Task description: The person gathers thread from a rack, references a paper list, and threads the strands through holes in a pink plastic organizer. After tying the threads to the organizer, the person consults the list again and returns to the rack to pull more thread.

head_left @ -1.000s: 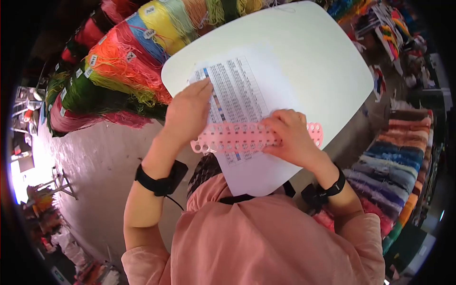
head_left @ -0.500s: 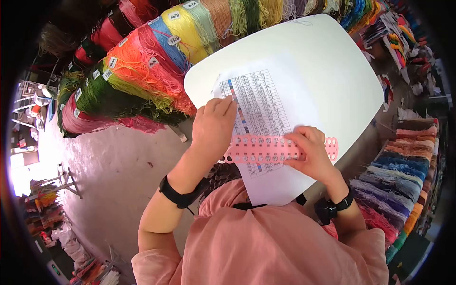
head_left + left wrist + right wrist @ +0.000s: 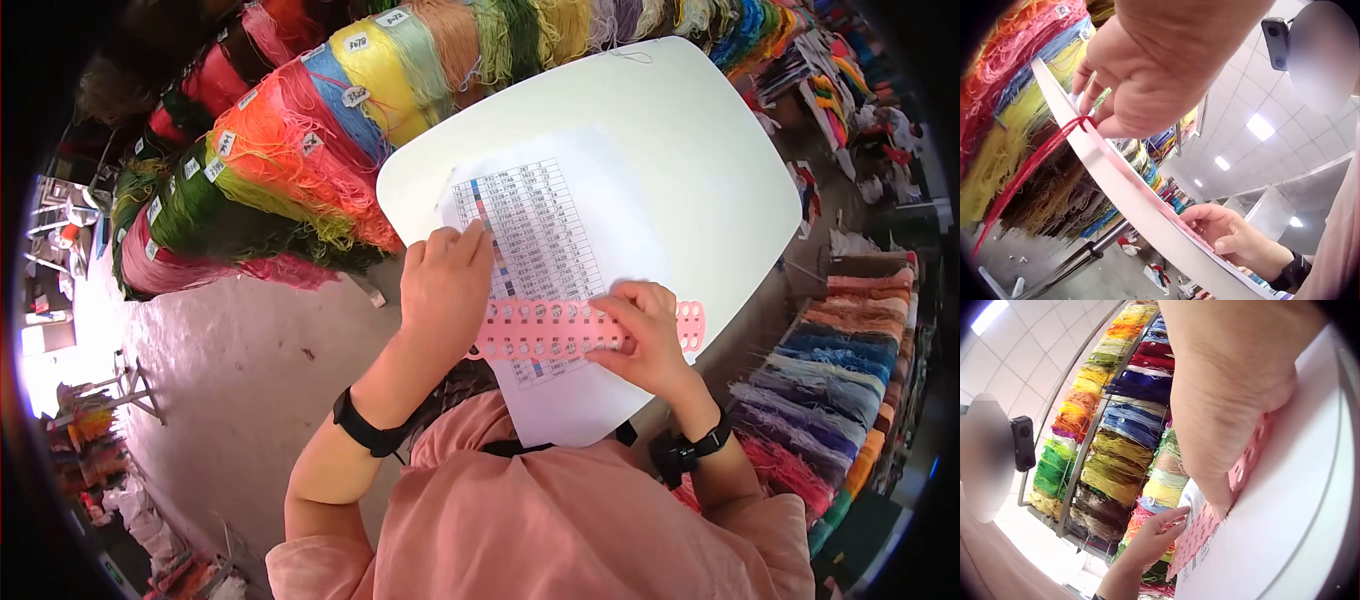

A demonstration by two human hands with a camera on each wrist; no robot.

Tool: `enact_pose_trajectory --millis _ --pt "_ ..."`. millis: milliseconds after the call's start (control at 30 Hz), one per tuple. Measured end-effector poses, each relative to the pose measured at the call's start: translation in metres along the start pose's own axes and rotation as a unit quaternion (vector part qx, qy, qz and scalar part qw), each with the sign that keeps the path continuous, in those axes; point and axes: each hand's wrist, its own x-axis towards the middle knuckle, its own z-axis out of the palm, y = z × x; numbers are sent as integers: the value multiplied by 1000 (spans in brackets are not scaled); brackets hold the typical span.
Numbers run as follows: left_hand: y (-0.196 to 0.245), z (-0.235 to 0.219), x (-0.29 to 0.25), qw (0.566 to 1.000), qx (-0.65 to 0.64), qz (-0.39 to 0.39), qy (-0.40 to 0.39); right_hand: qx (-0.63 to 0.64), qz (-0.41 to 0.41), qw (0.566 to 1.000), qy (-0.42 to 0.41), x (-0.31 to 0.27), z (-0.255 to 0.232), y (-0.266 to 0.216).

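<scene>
A pink perforated strip (image 3: 545, 330) with rows of holes lies across a printed sheet (image 3: 540, 235) on a white tabletop (image 3: 700, 140). The left hand (image 3: 445, 285) rests at the sheet's left side, loosely bent, its fingertips by the column of small coloured squares. In the left wrist view, a red thread (image 3: 1035, 159) loops at the strip's end beside the thumb and hangs over the table edge. With thumb and index finger across the strip's width, the right hand (image 3: 645, 335) holds it near its right end; the right wrist view shows a finger pressed on the strip (image 3: 1200, 540).
Labelled hanks of coloured thread (image 3: 300, 140) hang on a rack along the table's far left side. More yarn bundles (image 3: 830, 360) lie stacked at the right. A metal table leg (image 3: 1094, 250) stands beneath, on a grey floor (image 3: 240, 400).
The head view has shifted. The left fingertips have slid slightly down the column of coloured squares. The right hand and the strip keep their place on the sheet.
</scene>
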Motion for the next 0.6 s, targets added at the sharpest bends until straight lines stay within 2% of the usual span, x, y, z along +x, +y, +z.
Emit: enact_pose_trajectory --millis 267,367,600 --pt "0 -1 4 997 -72 10 -27 0 5 1000 -10 -1 -1 0" --pt "0 -5 6 989 -127 -18 -72 0 -1 1000 -3 0 0 0" --pt "-2 1 8 995 -65 22 -77 2 -10 1000 8 -1 0 1"
